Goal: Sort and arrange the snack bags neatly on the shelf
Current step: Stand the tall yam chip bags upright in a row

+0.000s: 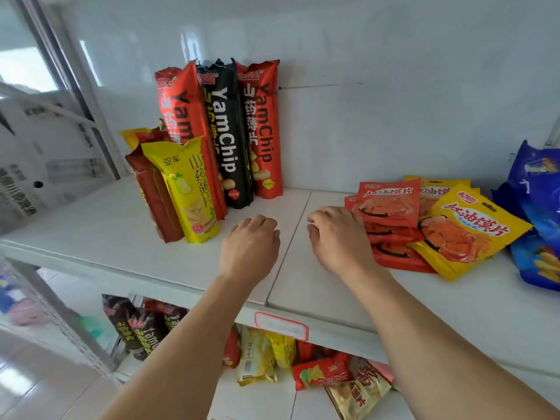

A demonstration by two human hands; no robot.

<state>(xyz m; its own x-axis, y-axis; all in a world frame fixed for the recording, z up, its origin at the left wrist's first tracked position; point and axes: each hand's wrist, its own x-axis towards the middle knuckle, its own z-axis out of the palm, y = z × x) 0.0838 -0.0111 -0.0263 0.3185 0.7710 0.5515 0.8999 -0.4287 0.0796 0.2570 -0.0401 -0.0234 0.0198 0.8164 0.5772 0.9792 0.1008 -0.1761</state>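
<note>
Three tall YamChip bags stand against the back wall of the white shelf (121, 225): orange (178, 110), black (227, 131) and orange (263, 131). In front of them lean a yellow bag (188, 189) and a dark red bag (154, 201). Right of centre lies a loose pile of flat red packets (389, 203) and yellow packets (468, 228). My left hand (250, 247) hovers over bare shelf with fingers curled, holding nothing. My right hand (338, 237) is beside the pile's left edge, fingers curled, close to the red packets; contact is unclear.
Blue snack bags (536, 213) sit at the far right edge. The lower shelf holds mixed bags (266, 356) in disorder, with dark YamChip bags (136, 325) at its left. A price label (281, 325) is on the shelf front. Cardboard boxes (36, 165) stand to the left.
</note>
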